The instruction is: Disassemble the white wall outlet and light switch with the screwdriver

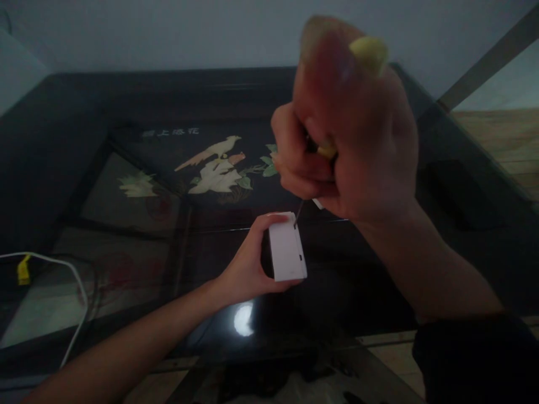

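White box (286, 249), centre: was clasped in curled left hand (246, 261). Yellow-handled tool (370, 51), upper right: was clenched in right hand (357, 129); light, steady pressure at box edge was advised.

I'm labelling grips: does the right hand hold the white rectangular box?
No: the left hand holds the white rectangular box, while the right hand grips a yellow-handled tool.

surface (332, 297): glossy, smooth, glass-like. white box (285, 252): smooth, matt, plastic-looking. yellow tool handle (371, 53): plastic-looking; thin shaft (299, 213): metal-looking. sleeve (475, 359): matt cloth. floor (501, 134): wood-like planks.
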Available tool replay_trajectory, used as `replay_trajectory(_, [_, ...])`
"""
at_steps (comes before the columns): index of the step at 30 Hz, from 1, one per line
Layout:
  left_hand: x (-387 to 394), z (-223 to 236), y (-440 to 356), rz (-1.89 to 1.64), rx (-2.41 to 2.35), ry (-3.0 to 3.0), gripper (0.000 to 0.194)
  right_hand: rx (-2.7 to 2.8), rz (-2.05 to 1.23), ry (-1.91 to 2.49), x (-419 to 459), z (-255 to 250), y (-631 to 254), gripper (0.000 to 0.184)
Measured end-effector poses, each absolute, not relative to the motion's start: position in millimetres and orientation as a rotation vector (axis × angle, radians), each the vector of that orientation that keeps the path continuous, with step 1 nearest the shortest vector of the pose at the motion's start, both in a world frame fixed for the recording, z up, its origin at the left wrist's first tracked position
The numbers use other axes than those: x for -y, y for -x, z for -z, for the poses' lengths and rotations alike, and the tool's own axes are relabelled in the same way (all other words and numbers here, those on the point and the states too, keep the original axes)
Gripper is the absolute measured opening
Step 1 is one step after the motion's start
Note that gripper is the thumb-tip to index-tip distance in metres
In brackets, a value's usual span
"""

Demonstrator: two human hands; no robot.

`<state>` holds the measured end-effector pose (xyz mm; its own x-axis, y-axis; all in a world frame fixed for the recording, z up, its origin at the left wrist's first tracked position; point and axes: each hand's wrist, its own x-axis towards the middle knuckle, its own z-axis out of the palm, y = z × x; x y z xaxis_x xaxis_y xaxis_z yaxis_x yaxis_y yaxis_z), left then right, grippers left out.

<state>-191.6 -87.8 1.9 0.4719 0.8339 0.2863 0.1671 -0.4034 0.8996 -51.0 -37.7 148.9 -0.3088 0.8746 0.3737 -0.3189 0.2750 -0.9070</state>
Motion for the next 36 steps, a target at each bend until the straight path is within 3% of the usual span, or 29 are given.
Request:
replay_trajectory(4, [87.6,-0.7,192.5,-0.987,-0.844,-1.825,0.09,1.446,-1.445,0.444,36.6,-151.9,56.1,0.047])
replay_trajectory(21, [87.1,0.5,193.2,-1.002,-0.85,-1.852,0.088,1.456,-1.445,0.439,35.8,-154.2,50.7,0.044])
replay_trajectory(26, [88.5,8.8,195.1,-0.988,-0.946,-1.842,0.087,1.908,-1.452,0.256,30.9,-168.1,72.9,0.044])
replay_trajectory(36, [90.1,12.1,194.5,-0.945,-1.043,-1.838,0.098,2.517,-1.13,0.491,22.2,-154.7,114.2,0.052])
